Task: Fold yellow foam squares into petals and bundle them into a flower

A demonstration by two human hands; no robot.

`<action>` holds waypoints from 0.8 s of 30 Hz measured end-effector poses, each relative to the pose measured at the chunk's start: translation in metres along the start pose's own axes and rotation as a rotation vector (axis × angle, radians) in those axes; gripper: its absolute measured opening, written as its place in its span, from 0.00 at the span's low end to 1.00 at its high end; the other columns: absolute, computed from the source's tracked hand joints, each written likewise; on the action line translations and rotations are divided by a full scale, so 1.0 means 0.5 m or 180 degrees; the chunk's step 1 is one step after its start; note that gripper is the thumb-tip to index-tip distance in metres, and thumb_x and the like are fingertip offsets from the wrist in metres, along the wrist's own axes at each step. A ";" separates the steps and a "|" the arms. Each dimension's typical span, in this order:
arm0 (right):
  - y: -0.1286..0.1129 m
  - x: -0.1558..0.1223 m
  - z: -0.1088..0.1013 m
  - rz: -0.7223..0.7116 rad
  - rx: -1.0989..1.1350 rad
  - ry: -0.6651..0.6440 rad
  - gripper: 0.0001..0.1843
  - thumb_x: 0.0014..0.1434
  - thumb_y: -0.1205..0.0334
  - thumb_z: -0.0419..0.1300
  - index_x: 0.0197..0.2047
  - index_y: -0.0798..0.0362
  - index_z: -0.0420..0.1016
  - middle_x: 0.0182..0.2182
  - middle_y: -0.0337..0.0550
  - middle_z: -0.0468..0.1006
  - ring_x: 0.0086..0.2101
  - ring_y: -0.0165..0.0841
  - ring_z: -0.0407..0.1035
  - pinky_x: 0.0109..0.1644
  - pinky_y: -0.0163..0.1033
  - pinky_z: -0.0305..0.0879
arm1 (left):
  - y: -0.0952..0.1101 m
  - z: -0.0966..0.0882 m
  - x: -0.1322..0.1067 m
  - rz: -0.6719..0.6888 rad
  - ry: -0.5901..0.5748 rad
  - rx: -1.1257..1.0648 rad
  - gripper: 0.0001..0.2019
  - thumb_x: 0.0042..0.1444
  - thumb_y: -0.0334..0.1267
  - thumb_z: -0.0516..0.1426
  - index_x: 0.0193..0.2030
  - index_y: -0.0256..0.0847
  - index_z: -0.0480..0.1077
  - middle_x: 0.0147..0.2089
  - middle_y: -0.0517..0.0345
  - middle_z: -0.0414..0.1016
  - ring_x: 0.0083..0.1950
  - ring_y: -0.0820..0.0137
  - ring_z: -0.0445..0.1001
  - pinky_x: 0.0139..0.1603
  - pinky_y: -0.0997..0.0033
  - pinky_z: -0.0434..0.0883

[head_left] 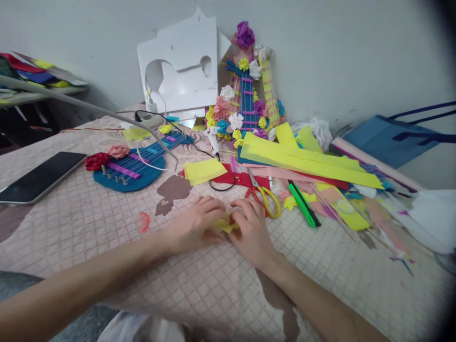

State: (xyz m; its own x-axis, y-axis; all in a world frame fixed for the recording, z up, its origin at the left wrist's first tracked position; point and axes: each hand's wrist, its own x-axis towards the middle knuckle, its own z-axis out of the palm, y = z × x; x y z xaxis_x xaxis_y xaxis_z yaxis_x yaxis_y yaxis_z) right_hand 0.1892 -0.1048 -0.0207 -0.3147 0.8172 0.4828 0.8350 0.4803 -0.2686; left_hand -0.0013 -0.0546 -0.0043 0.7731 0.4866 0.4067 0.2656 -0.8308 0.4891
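1. left hand (199,221): fingers curled, pinching the left side of a small yellow piece (224,225); the fingertips are partly hidden.
2. right hand (251,230): fingers bent, pinching the opposite side of the same piece, which lies between the two hands, low over the near middle of the surface (192,289).
3. yellow sheet (204,172): beyond the left hand, overlapping a red strip; a thin black ring (223,189) lies just in front.
4. scissors (261,194): one red and one yellow handle, just beyond the right hand, blades pointing away.
5. cutter (303,204): green and black, to the right of the scissors, amid coloured scraps.
6. long yellow strips (306,160): piled over pink, red and blue pieces, at the far right.
7. blue guitar shape (131,166): lying flat at left, strung, with a red and a pink flower; a phone (39,178) lies beside it.
8. white glue gun (213,141): beyond the yellow sheet, before flower-covered guitar shapes (247,102) leaning at the wall.
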 end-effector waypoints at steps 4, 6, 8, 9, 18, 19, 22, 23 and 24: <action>0.008 -0.002 -0.003 -0.0039 0.0204 -0.0230 0.11 0.50 0.74 0.58 0.37 0.53 0.68 0.44 0.48 0.70 0.45 0.42 0.61 0.49 0.49 0.59 | 0.000 0.006 -0.009 0.0145 -0.0112 0.0114 0.06 0.61 0.32 0.52 0.36 0.41 0.70 0.40 0.55 0.72 0.44 0.69 0.67 0.47 0.67 0.61; 0.018 -0.001 -0.008 -0.0109 0.0319 -0.0365 0.12 0.50 0.76 0.57 0.38 0.53 0.68 0.42 0.48 0.69 0.44 0.41 0.61 0.47 0.48 0.60 | -0.008 -0.007 -0.013 0.0177 -0.0124 0.0051 0.07 0.61 0.31 0.52 0.35 0.40 0.70 0.40 0.55 0.72 0.44 0.69 0.67 0.47 0.68 0.61; 0.027 0.000 -0.013 -0.0237 0.0444 -0.0448 0.11 0.51 0.77 0.55 0.35 0.53 0.68 0.40 0.47 0.69 0.42 0.39 0.62 0.47 0.46 0.62 | -0.015 -0.021 -0.018 0.0220 -0.0243 0.0023 0.07 0.60 0.31 0.52 0.34 0.41 0.71 0.42 0.54 0.72 0.44 0.69 0.67 0.48 0.67 0.60; 0.030 0.000 -0.016 -0.0302 0.0504 -0.0468 0.11 0.51 0.78 0.54 0.34 0.53 0.68 0.39 0.47 0.69 0.42 0.39 0.62 0.47 0.46 0.62 | -0.018 -0.027 -0.021 0.0233 -0.0305 0.0027 0.08 0.60 0.31 0.52 0.34 0.41 0.71 0.42 0.54 0.72 0.45 0.69 0.68 0.48 0.66 0.60; 0.030 -0.009 -0.016 -0.0397 0.1297 -0.0969 0.15 0.54 0.77 0.52 0.41 0.51 0.68 0.43 0.45 0.68 0.41 0.33 0.66 0.43 0.39 0.66 | -0.023 -0.020 -0.060 -0.0111 -0.0178 0.0285 0.10 0.57 0.27 0.50 0.40 0.41 0.71 0.44 0.53 0.72 0.46 0.67 0.67 0.48 0.66 0.63; 0.031 -0.008 -0.018 -0.0383 0.1380 -0.1020 0.14 0.54 0.77 0.53 0.40 0.51 0.69 0.42 0.44 0.68 0.41 0.33 0.67 0.44 0.39 0.66 | -0.025 -0.018 -0.061 -0.0090 -0.0189 0.0249 0.09 0.58 0.28 0.51 0.38 0.41 0.71 0.44 0.53 0.72 0.46 0.67 0.68 0.48 0.66 0.63; 0.035 -0.002 -0.026 -0.0329 0.1615 -0.1167 0.09 0.56 0.74 0.55 0.36 0.50 0.70 0.40 0.42 0.68 0.39 0.31 0.67 0.43 0.37 0.65 | -0.031 -0.018 -0.061 -0.0061 -0.0275 0.0114 0.08 0.60 0.31 0.51 0.34 0.41 0.72 0.42 0.54 0.73 0.45 0.68 0.68 0.49 0.66 0.62; 0.035 0.000 -0.028 -0.0311 0.1678 -0.1194 0.08 0.57 0.73 0.55 0.35 0.50 0.71 0.39 0.42 0.68 0.39 0.31 0.67 0.42 0.37 0.65 | -0.032 -0.019 -0.061 -0.0088 -0.0316 0.0056 0.08 0.60 0.32 0.51 0.35 0.41 0.72 0.41 0.54 0.73 0.45 0.68 0.69 0.50 0.66 0.61; 0.035 0.002 -0.030 -0.0279 0.1728 -0.1210 0.07 0.57 0.72 0.56 0.35 0.50 0.71 0.38 0.41 0.69 0.38 0.31 0.67 0.42 0.37 0.65 | -0.031 -0.021 -0.060 -0.0134 -0.0350 -0.0010 0.07 0.60 0.33 0.52 0.37 0.41 0.71 0.42 0.54 0.73 0.46 0.68 0.69 0.51 0.66 0.61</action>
State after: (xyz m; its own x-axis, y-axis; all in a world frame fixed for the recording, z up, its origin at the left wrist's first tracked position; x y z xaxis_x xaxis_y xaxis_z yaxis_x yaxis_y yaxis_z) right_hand 0.2101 -0.1006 -0.0125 -0.5911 0.7756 0.2213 0.4847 0.5609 -0.6712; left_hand -0.0348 -0.0535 -0.0162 0.8199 0.4883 0.2988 0.2974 -0.8093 0.5065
